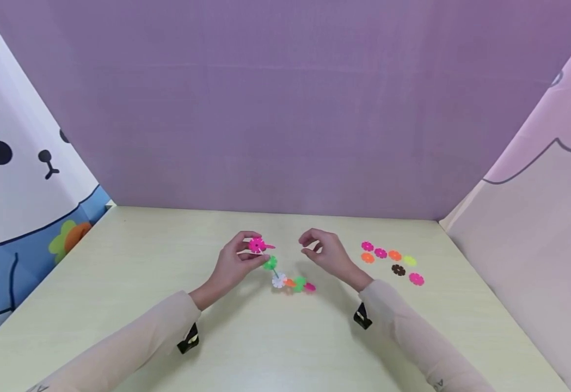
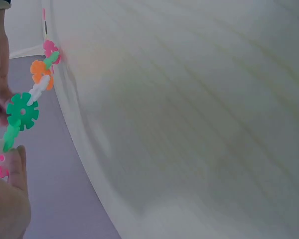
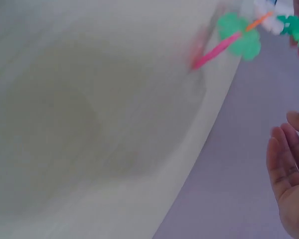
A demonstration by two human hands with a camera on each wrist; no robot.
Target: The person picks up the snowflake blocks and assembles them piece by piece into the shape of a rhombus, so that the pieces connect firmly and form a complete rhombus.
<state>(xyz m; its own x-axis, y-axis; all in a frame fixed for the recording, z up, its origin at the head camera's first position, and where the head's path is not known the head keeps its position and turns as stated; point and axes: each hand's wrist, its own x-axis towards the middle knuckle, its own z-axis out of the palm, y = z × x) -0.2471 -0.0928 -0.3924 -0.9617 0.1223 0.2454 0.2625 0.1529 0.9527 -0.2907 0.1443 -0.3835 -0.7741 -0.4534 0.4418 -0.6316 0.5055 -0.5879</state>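
Observation:
My left hand [image 1: 233, 262] pinches one end of a chain of flower-shaped interlocking discs [image 1: 278, 280], at a pink disc [image 1: 256, 245]. From there the chain slants down to the right through green, white, orange and green discs to a pink one [image 1: 310, 287] low over the table. In the left wrist view a dark green disc [image 2: 23, 112] shows its slotted rim beside the left fingers. To the right of the chain hovers my right hand [image 1: 333, 256], fingers loosely bent and holding nothing. The right wrist view shows that hand [image 3: 293, 184] apart from the chain's green disc [image 3: 241, 42].
Several loose flower discs lie on the table's right side, among them an orange one [image 1: 395, 255], a yellow one [image 1: 410, 261] and a dark brown one [image 1: 398, 270]. A purple panel [image 1: 285, 120] stands behind the pale table [image 1: 285, 348], with printed cloths at both sides.

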